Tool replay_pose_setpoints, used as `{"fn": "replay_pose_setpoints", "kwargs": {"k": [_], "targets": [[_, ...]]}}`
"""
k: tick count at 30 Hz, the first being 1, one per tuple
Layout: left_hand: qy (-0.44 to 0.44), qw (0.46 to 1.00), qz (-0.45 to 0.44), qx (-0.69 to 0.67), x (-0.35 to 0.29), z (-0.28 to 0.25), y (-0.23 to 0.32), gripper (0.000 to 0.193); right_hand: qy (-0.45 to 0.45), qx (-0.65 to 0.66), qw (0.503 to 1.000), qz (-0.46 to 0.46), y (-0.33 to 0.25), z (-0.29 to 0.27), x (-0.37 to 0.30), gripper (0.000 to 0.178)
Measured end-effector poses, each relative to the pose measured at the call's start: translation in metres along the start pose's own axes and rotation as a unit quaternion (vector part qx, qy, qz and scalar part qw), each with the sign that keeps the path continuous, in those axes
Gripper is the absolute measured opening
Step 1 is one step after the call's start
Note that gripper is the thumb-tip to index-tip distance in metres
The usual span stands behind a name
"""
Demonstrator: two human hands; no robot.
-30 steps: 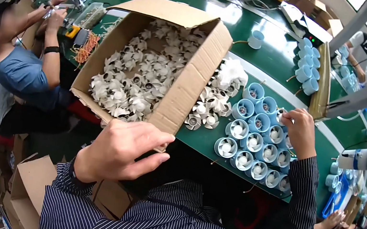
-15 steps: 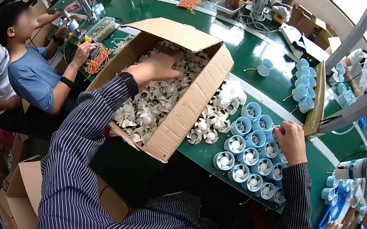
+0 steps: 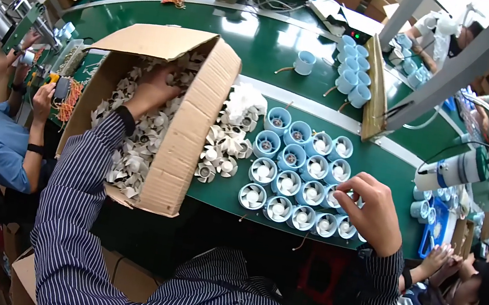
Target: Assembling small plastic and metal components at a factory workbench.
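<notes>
My left hand (image 3: 155, 87) reaches into an open cardboard box (image 3: 190, 137) heaped with off-white fan impellers (image 3: 129, 162). Its thumb and fingers look apart, though the fingertips are partly hidden among the impellers. My right hand (image 3: 373, 211) hovers over the right side of rows of light-blue round fan housings (image 3: 278, 208), fingers loosely curved and a gap at the thumb. Nothing shows between them. Most housings have a white impeller inside; several at the far left of the group, such as one housing (image 3: 266, 144), show bare motor parts.
Loose impellers (image 3: 219, 151) and a white plastic bag (image 3: 245, 102) lie between box and housings. Beyond are a single housing (image 3: 304, 63), a stacked group (image 3: 353, 74) and a wooden board (image 3: 379, 91). A metal post (image 3: 448, 73) rises at right. Co-workers sit on both sides.
The whole view has swung to the right, so box and housings appear further left. My right hand has loosened from closed fingers to a parted thumb and fingers. My left hand stays in the box.
</notes>
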State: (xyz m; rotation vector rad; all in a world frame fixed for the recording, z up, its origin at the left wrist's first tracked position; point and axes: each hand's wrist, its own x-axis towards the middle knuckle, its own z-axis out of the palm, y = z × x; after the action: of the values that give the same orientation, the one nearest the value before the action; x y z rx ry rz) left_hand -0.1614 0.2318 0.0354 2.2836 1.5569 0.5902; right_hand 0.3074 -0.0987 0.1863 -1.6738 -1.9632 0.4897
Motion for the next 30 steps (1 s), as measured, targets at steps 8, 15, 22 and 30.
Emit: {"fn": "replay_pose_setpoints", "kwargs": {"k": [8,15,22,30], "targets": [[-0.04,0.938,-0.139,-0.316,-0.028,-0.059,0.045,0.038,0.015,0.026,0.999,0.023,0.02,-0.002,-0.038,0.01],[-0.068,0.627,-0.253,-0.733,-0.166,-0.102,0.19,0.039,-0.002,0.038,0.999,-0.037,0.008,0.004,-0.044,0.01],[-0.205,0.396,-0.262,-0.856,-0.201,-0.006,0.258,0.046,-0.027,0.098,0.991,-0.091,-0.032,0.032,-0.027,0.013],[-0.287,0.452,-0.182,-0.825,-0.182,0.045,0.283,0.056,0.03,0.101,0.988,-0.11,-0.027,0.065,0.0,0.019]]}}
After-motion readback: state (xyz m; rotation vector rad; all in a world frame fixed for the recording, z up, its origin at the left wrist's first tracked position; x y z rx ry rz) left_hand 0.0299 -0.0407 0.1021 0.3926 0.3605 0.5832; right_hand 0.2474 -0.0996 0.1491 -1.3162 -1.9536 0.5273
